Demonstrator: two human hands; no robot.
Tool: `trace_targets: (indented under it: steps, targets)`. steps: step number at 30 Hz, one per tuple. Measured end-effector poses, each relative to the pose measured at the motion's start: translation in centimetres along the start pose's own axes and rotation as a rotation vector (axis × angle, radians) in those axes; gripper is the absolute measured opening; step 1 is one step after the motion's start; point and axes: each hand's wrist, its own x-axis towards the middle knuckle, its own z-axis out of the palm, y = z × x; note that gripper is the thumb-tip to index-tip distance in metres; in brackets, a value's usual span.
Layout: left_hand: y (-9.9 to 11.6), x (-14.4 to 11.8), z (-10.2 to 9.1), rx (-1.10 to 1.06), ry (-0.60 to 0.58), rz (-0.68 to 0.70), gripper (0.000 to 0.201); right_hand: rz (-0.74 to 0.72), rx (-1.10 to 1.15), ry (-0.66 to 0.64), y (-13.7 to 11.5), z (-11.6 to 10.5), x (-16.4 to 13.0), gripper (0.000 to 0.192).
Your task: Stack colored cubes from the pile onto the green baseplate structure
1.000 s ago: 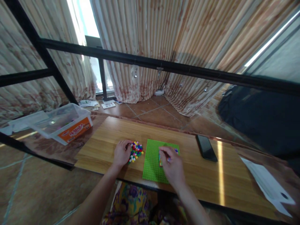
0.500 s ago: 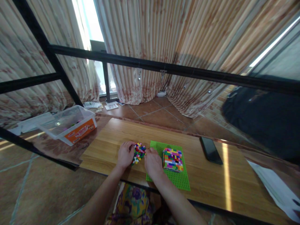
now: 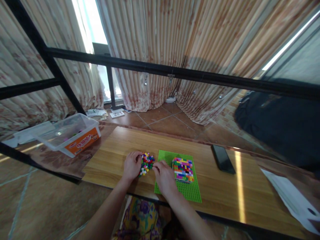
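Note:
A loose pile of small multicoloured building bricks (image 3: 147, 162) lies on the wooden table. At its left edge rests my left hand (image 3: 132, 164), fingers curled together against the bricks; what they grip, if anything, is hidden. My right hand (image 3: 163, 176) is just right of the pile, over the left side of a green studded baseplate (image 3: 192, 193). Its thumb and forefinger are pinched together, and anything between them is too small to make out. On the baseplate, beside my right hand, stands a rectangular block of stacked multicoloured bricks (image 3: 183, 170).
A black phone (image 3: 223, 159) lies right of the baseplate. White paper (image 3: 291, 198) covers part of the table's right end. Left of the table is a clear plastic bin (image 3: 72, 131) with an orange label. A black metal bar (image 3: 150, 69) crosses beyond the table.
My right hand has drawn slightly back from the pile, and its fingertips are now a little apart from the bricks. My left hand stays at the pile's edge. The view has shifted slightly.

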Motion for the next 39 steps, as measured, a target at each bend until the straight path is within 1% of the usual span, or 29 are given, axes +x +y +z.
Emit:
trace_targets:
  steps: [3,6,8,12,14,17,20,25,31,39]
  targets:
    - [0.0,0.0,0.0,-0.005,-0.01,0.001,0.022,-0.009,0.205,0.089,-0.3,-1.6,-1.2,0.021]
    - [-0.1,-0.1,0.0,-0.008,-0.008,0.008,0.021,0.043,0.299,0.155,0.5,-3.5,-2.1,0.02]
    - [-0.2,-0.1,0.0,-0.008,-0.005,0.01,0.022,0.096,0.296,0.202,1.7,-4.9,-2.6,0.02]
    - [-0.2,0.0,0.0,-0.009,-0.016,-0.001,0.022,0.189,0.22,0.294,4.7,-7.2,-3.1,0.022]
    - [-0.2,0.0,-0.1,-0.008,-0.019,-0.003,0.023,0.22,0.162,0.295,5.8,-7.8,-3.0,0.024]
    - [-0.2,0.1,-0.1,-0.005,-0.016,-0.002,0.023,0.233,0.094,0.271,6.5,-7.9,-2.7,0.026]
    - [-0.2,0.1,-0.1,-0.004,-0.017,-0.001,0.023,0.217,0.056,0.274,6.6,-7.4,-2.3,0.027]
    - [-0.3,0.1,-0.1,0.0,-0.026,0.003,0.022,0.183,0.045,0.294,6.5,-6.6,-1.7,0.026]
    - [-0.3,0.1,-0.1,-0.005,-0.028,0.008,0.023,0.141,0.018,0.272,6.1,-6.6,-1.4,0.025]
    - [-0.2,0.0,-0.1,-0.004,-0.028,-0.001,0.023,0.133,0.009,0.266,6.2,-6.6,-1.4,0.024]
